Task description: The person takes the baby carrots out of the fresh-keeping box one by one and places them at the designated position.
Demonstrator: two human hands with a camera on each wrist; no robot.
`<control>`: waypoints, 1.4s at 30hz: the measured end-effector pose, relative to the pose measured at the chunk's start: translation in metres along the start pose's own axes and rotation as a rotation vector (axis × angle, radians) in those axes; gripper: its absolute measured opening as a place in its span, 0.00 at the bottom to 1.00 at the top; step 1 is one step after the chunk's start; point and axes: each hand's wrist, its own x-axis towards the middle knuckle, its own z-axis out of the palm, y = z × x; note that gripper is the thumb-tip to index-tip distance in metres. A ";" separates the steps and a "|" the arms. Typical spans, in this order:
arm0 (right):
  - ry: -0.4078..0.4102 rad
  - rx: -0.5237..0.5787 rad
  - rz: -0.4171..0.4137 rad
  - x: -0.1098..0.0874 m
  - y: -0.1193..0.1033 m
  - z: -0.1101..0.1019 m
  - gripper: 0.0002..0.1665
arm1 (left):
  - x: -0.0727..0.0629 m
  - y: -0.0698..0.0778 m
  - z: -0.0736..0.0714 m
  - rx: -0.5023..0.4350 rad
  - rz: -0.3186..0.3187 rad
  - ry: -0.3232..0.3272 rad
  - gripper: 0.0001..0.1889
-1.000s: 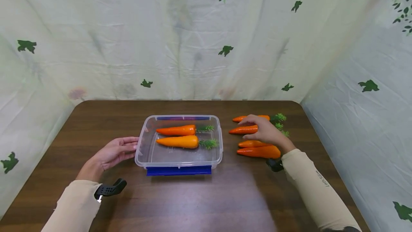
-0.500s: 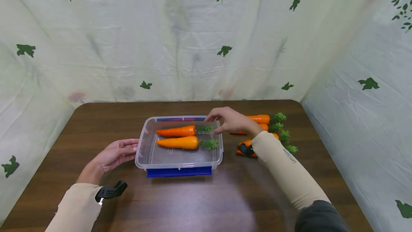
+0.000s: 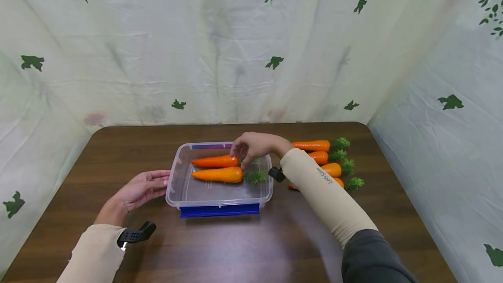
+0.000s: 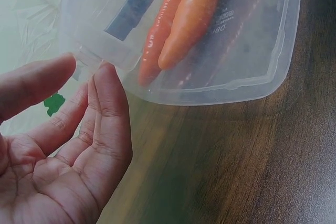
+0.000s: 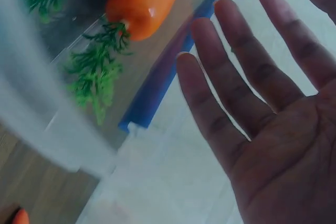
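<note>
A clear plastic box [image 3: 200, 201] with blue latches stands on the table, holding two carrots with green tops. The farther one is a red-orange carrot [image 3: 212, 161]; the nearer is a lighter orange carrot [image 3: 218, 174]. Above the box, my right hand [image 3: 259, 143] hovers by the stem end of the farther carrot, covering part of its greens. In the right wrist view that hand's fingers [image 5: 233, 77] are extended, apart from the carrots. My left hand [image 3: 143, 189] rests its fingertips at the box's left wall, palm facing it; in the left wrist view its fingers [image 4: 113, 108] are nearly straight.
To the box's right lie several more carrots [image 3: 312, 145] in a column, partly hidden behind the right forearm. The brown wooden table [image 3: 220, 248] ends at a pale fabric backdrop [image 3: 235, 77] behind and at the sides.
My right hand has moved left, from above the loose carrots to over the box, carrying nothing visible. The left hand and the carrots stay where they were.
</note>
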 end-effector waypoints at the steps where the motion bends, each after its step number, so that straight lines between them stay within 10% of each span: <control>1: -0.016 0.014 0.007 0.004 0.000 0.000 0.24 | 0.000 0.000 0.000 0.001 0.000 -0.002 0.16; 42: -0.263 0.126 0.355 0.051 -0.004 0.040 0.34 | 0.006 -0.002 0.002 -0.028 -0.001 -0.006 0.12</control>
